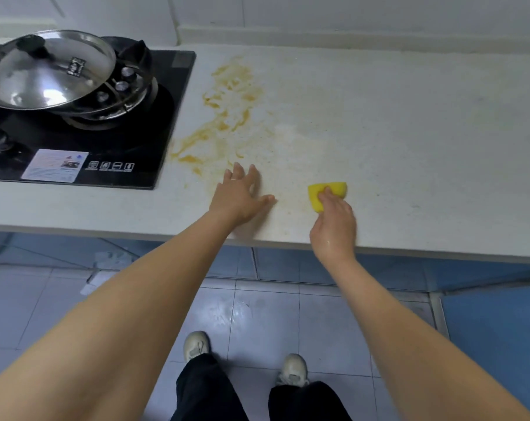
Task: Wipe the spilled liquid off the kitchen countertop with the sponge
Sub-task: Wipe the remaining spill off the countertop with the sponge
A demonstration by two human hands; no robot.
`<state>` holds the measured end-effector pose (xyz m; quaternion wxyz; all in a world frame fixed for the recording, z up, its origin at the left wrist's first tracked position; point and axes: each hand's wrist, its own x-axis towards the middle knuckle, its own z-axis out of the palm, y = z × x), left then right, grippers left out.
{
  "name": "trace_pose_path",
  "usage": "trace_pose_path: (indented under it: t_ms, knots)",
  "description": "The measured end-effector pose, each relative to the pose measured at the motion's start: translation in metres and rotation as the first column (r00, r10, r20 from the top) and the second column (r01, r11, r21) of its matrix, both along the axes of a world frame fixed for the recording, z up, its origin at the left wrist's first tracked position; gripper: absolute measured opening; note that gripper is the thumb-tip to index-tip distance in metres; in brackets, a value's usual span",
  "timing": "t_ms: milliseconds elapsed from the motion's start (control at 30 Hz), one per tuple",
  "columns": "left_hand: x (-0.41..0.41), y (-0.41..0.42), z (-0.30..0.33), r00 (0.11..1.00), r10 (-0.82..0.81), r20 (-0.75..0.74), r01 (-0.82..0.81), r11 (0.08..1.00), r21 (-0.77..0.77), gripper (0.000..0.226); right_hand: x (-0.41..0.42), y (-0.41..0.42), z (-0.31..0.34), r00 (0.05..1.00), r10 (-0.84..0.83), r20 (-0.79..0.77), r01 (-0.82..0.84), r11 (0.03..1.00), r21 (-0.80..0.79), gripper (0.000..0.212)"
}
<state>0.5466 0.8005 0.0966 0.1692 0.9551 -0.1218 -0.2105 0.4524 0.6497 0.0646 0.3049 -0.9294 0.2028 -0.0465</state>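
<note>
Right hand (pixel 333 221) has its fingers curled around a squishy yellow sponge (pixel 326 194), scrunched into a rounded wedge and pressed onto the pale speckled stone countertop (pixel 409 132) near the front edge. Left hand (pixel 239 196) lies flat on the counter just beside it, fingers spread and straight, holding nothing. The spilled liquid (pixel 227 117) is an orange-brown smeary streak running from just past the left fingertips toward the back wall, right alongside the glossy black glass stove (pixel 154 123). A shiny steel domed lid (pixel 51 71) sits tilted on the burner there.
</note>
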Motion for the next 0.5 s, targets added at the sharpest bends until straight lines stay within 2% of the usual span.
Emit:
trace_pose_path:
  t_ms: [133,233,300,400,500]
  knots:
    - [0.027,0.065,0.001,0.988,0.099,0.119,-0.111,0.989,0.093,0.076,0.023,0.032,0.004,1.0,0.005,0.0,-0.005,1.0,0.01,0.051]
    - [0.053,0.12,0.001,0.973,0.139,0.184,-0.171,0.971,0.169,0.076,0.051,0.087,0.006,0.997,0.066,0.029,-0.067,0.997,0.046,0.05]
    - [0.069,0.151,0.002,0.974,0.145,0.173,-0.179,0.962,0.205,0.077,0.07,0.125,0.006,0.995,0.092,0.041,-0.094,0.993,0.069,0.05]
    - [0.084,0.179,0.002,0.986,0.136,0.102,-0.151,0.974,0.169,0.081,0.095,0.182,0.007,0.987,0.148,0.067,-0.156,0.981,0.119,0.048]
    - [0.085,0.185,-0.002,0.989,0.082,0.127,-0.1,0.986,0.137,0.077,0.103,0.203,0.006,0.96,0.271,0.076,-0.278,0.954,0.111,0.046]
